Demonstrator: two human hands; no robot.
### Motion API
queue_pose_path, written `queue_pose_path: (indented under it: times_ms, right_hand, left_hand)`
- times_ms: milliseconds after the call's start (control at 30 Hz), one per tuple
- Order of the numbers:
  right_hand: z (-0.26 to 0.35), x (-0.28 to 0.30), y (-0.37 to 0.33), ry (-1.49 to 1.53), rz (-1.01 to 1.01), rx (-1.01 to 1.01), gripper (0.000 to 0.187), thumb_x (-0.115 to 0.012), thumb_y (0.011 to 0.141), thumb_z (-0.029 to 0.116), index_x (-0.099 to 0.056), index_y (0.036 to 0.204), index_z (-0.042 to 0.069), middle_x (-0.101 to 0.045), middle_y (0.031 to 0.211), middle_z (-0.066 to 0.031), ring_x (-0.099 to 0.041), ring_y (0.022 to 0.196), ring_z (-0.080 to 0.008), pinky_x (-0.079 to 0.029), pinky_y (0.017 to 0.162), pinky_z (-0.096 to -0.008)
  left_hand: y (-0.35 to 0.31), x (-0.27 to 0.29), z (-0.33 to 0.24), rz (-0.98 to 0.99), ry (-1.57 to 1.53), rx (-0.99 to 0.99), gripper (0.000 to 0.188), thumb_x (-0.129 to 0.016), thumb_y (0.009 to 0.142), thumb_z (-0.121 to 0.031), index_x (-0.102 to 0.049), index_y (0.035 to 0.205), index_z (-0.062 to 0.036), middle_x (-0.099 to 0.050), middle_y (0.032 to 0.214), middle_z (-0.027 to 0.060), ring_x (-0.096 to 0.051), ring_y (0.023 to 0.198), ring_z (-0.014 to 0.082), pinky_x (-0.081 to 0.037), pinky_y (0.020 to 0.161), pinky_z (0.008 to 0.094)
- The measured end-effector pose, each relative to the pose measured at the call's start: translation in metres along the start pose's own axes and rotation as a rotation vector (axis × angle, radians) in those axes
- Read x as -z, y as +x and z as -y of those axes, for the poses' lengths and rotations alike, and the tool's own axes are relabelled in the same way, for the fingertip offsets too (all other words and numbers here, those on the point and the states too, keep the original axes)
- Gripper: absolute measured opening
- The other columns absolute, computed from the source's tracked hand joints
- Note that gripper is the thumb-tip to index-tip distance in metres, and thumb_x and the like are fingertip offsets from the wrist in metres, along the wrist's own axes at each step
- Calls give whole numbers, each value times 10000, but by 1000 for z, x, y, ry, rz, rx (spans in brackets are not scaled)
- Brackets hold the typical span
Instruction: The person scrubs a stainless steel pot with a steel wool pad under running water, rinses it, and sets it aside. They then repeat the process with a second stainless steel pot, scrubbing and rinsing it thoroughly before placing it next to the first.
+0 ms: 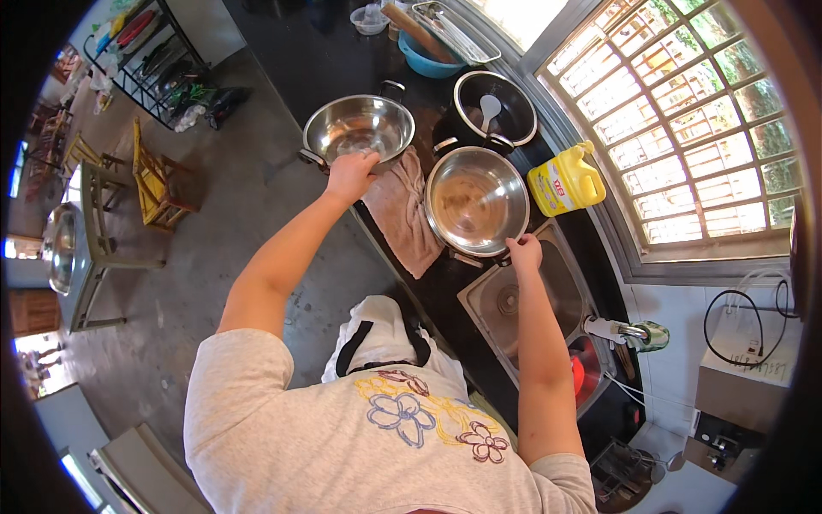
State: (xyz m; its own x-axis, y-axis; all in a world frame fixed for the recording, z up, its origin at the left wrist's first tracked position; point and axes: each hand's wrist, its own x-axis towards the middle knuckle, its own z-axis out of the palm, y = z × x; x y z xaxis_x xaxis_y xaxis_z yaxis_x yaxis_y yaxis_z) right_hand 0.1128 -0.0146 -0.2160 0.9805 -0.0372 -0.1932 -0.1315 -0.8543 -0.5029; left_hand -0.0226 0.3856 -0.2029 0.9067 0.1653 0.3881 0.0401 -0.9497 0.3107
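Observation:
Two stainless steel pots with black side handles are on the dark counter. My left hand (351, 176) is closed on the near rim of the left pot (360, 124), which sits by the counter's front edge. At the lower right of the other pot (475, 193), the fingers of my right hand (524, 254) grip its rim by the handle. This right pot stands at the corner of the sink (548, 287). Between the pots lies a crumpled brownish cloth (401, 218), partly over the counter's edge.
Behind the right pot stands a black pot (467, 86) holding a white rice paddle (490, 110). A yellow jug (565, 180) is by the barred window. Further back is a blue basin (419, 62). The faucet (629, 330) projects over the sink, where a red item (578, 373) lies.

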Motion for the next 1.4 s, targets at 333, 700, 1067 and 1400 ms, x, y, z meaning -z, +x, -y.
queue_pose_path:
  times_ms: [333, 700, 1067, 1400]
  right_hand:
    - [46, 34, -23, -51, -247, 152, 273, -686, 783, 266, -614, 985, 97, -677, 792, -86, -658, 775, -279, -495, 721, -401]
    - [-35, 142, -94, 374, -133, 101, 427, -649, 790, 139, -600, 1197, 18, -711, 826, -132, -674, 736, -161, -503, 703, -282]
    - [-222, 189, -135, 718, -117, -72, 379, -641, 875, 189, -586, 1177, -33, -692, 947, -119, -647, 828, -123, -500, 730, -262]
    - [-432, 211, -40, -400, -200, -17, 616, -527, 883, 223, -316, 1404, -29, -236, 1517, -177, -223, 1407, -313, -246, 1102, -487]
  left_hand:
    - [-15, -45, 18, 97, 189, 50, 364, -705, 688, -174, -570, 1027, -162, -600, 970, 36, -581, 950, 229, -404, 776, 392]
    - [-57, 35, -167, 458, -1383, 718, 625, -603, 896, -435, -376, 1355, -77, -497, 1253, 169, -601, 964, 296, -549, 687, 374]
    - [-124, -26, -412, 812, -1706, 1151, 672, -514, 828, -55, -163, 1399, -106, -467, 1259, 214, -605, 1040, 338, -571, 820, 489]
    - [-171, -78, -507, 732, -1930, 1460, 496, -501, 844, -89, -357, 1292, 67, -442, 1285, 246, -501, 1177, 399, -452, 1004, 527]
